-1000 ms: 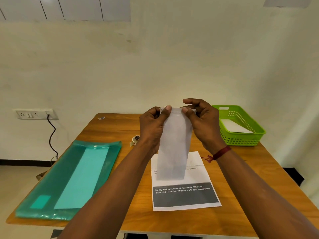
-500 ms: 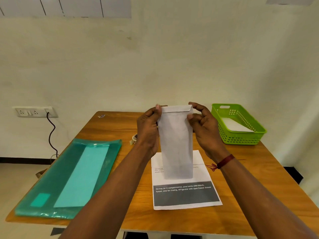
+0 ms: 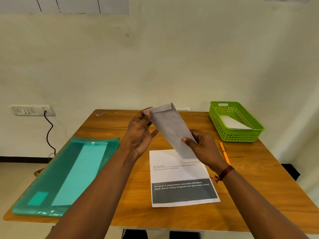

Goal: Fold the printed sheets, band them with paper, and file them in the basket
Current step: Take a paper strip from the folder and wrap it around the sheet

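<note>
Folded grey-white paper packet (image 3: 170, 128), long, flat and narrow, is held tilted above the printed white sheet (image 3: 179, 176) on the smooth wooden table (image 3: 259, 187). The left hand (image 3: 139, 135) pinches its upper corner. The right hand (image 3: 203, 149) clamps its lower edge, thumb on the face. A perforated green plastic basket (image 3: 236, 135) sits at the table's far right corner.

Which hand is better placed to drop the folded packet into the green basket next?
Right, probably. The right hand pinches the lower end of the folded packet and sits nearer the green basket at the table's right side. The left hand grips the upper end, farther from it.
</note>
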A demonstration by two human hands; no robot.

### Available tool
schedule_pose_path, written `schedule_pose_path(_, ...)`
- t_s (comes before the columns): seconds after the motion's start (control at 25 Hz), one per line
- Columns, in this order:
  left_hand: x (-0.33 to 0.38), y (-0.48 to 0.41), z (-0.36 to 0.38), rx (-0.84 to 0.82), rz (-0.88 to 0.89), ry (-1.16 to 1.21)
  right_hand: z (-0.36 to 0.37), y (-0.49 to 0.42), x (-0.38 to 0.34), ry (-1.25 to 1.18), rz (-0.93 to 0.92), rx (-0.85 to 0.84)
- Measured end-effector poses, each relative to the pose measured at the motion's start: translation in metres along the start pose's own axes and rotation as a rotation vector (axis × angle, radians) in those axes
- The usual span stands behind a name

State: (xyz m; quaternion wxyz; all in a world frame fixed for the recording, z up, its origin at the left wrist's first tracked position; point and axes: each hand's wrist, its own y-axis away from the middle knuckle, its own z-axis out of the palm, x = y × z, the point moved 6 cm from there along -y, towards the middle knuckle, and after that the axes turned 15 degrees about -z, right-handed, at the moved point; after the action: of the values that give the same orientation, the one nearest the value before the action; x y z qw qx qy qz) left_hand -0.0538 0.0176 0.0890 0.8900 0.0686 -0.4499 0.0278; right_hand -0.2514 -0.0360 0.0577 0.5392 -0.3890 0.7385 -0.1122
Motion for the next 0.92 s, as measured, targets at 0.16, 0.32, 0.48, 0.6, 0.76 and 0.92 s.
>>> schedule_pose_path(0.16,-0.008,0.001,-0.031,0.026,-0.123,-0.074,-0.007,0.004,0.004,0.217,-0.086,-0.008)
schedule_pose_path(0.32,-0.023,0.006,-0.051,0.068,-0.289,-0.148,-0.002,0.013,0.002,0.369,-0.216,-0.017)
schedule_pose_path(0.48,-0.038,0.012,-0.074,0.200,-0.461,-0.166,0.017,0.027,0.013,0.473,-0.323,-0.114)
schedule_pose_path(0.6,-0.052,0.011,-0.092,0.299,-0.511,-0.106,0.034,0.042,0.022,0.578,-0.346,-0.155)
schedule_pose_path(0.76,-0.066,0.008,-0.112,0.403,-0.537,-0.249,0.054,0.058,0.032,0.662,-0.329,-0.215)
schedule_pose_path(0.92,-0.070,0.011,-0.126,0.527,-0.485,-0.537,0.070,0.073,0.054,0.622,-0.194,-0.430)
